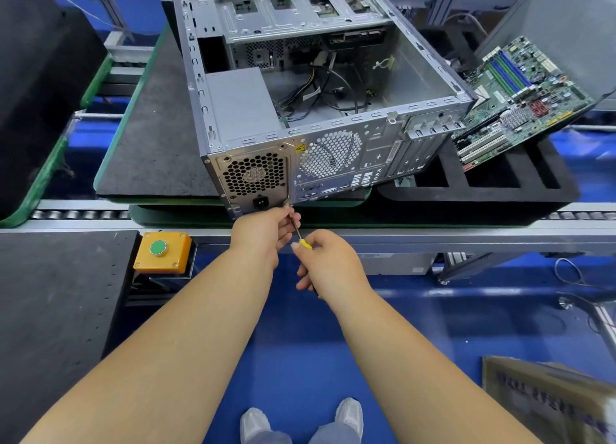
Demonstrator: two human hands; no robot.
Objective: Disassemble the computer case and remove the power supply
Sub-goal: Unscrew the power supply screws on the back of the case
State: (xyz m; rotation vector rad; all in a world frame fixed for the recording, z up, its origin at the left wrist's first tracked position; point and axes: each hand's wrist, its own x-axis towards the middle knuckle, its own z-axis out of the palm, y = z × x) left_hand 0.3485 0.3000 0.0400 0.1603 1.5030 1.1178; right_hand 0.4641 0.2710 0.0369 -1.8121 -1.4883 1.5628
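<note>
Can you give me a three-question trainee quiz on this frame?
1. True or false: the grey metal power supply box is already out of the open steel computer case.
2. Which hand grips the yellow-handled screwdriver by its handle: A) left hand B) right hand?
3. Fill in: the green circuit motherboard leans on the black foam ____.

Key: 1 false, it sits in the case's near-left corner. 2 B; the left hand's fingers steady the shaft near the tip. 3 tray.
</note>
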